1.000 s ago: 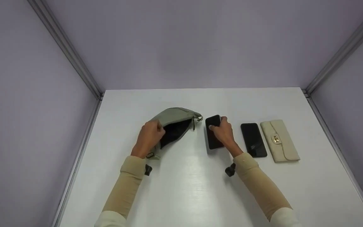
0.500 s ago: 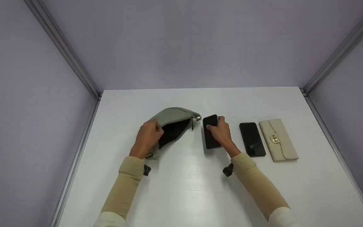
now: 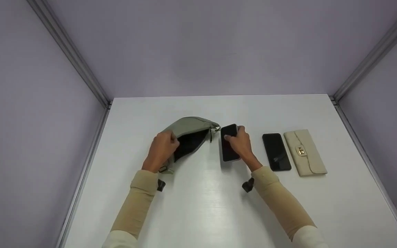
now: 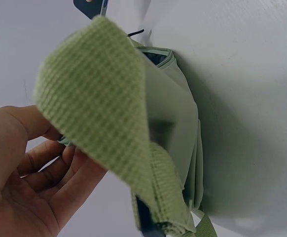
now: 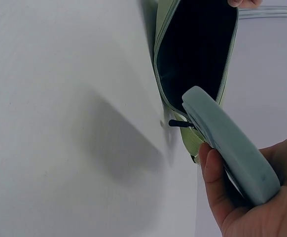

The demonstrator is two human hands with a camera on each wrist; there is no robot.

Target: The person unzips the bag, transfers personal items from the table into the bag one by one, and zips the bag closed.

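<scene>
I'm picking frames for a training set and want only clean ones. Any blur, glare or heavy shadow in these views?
Head view: sharp and evenly lit, with a soft glare streak on the table. Left wrist view: the pouch's woven strap sits very close and out of focus. Right wrist view: the phone throws a broad soft shadow on the table; the pouch opening is dark.

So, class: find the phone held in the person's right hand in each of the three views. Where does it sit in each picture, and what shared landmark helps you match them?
Head view: phone just right of centre, gripped by the right hand.
Left wrist view: only a dark corner at the top edge, probably the phone.
Right wrist view: pale back of the phone, lower right.
Shared landmark: the open green pouch.
</scene>
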